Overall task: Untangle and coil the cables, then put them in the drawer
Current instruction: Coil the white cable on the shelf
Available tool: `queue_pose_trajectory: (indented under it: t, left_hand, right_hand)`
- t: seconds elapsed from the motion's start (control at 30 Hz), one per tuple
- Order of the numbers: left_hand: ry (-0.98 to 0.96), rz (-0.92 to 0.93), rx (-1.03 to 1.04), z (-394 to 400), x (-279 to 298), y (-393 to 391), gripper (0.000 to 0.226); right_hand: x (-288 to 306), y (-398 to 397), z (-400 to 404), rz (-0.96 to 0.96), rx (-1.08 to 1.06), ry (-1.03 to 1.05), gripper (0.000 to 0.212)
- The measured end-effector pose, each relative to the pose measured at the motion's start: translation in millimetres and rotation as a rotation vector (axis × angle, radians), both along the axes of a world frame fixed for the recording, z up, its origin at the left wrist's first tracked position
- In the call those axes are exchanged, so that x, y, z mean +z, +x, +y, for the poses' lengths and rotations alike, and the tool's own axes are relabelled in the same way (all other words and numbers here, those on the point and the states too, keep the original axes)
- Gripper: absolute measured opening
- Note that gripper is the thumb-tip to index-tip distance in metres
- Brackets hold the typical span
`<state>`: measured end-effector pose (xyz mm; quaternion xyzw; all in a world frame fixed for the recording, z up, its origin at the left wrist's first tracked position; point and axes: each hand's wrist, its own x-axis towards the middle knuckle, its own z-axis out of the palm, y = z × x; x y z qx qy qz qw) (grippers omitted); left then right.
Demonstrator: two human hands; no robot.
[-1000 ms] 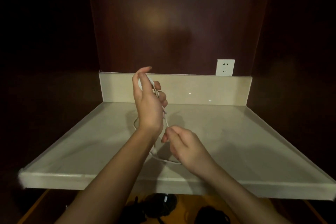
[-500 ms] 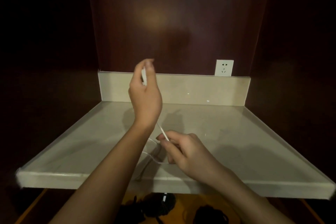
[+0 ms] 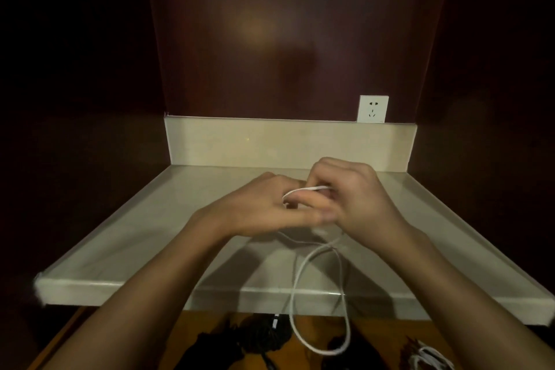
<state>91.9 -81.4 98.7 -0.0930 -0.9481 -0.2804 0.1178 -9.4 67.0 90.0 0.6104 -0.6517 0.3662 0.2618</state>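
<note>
Showing two bare hands meeting above the middle of a pale tabletop [image 3: 126,237] set in a dark wooden alcove. The right hand [image 3: 357,198] has its fingers curled and pinches a white cable [image 3: 303,276] at its upper end; the left hand [image 3: 264,207] lies just beside it, fingers extended toward the right hand and touching the same cable, though whether it actually grips the strand cannot be told. From the hands the cable drops in a long loop that crosses the tabletop's front edge and hangs over the open drawer [image 3: 372,336] below. Inside the drawer lie dark cables [image 3: 255,336] near the middle and a second white bundle [image 3: 429,357] at the lower right. A white wall socket [image 3: 372,109] sits above the raised back ledge, right of centre
</note>
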Motion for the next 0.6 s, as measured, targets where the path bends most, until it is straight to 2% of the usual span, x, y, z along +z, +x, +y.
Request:
queue_pose_trajectory:
  t: [0.1,0.17,0.23,0.33,0.47,0.6]
  left_hand:
    - [0.023,-0.072,-0.068,-0.4,2.9,5.5,0.038]
    - [0.115,-0.083,-0.084,-2.1,4.0,6.9,0.017]
    - [0.265,-0.091,-0.096,-0.8,5.8,8.8,0.023]
    - [0.474,-0.042,-0.082,-1.5,8.5,10.2,0.022]
    - [0.932,-0.023,-0.121,-1.7,8.0,8.7,0.033]
    - [1.115,0.044,-0.102,5.3,8.6,4.3,0.032]
  right_hand:
    - [4.8,2.0,-0.1,-0.067,-0.071,-0.006,0.041]
    - [9.0,5.0,0.4,-0.211,-0.02,0.015,0.036]
    - [13.5,6.2,2.8,-0.403,0.084,0.021,0.028]
    - [16.6,4.0,6.6,-0.516,0.186,-0.01,0.019]
    - [10.2,-0.1,7.7,-0.574,0.062,-0.073,0.019]
    - [3.7,1.9,1.4,-0.601,-0.086,-0.271,0.03]
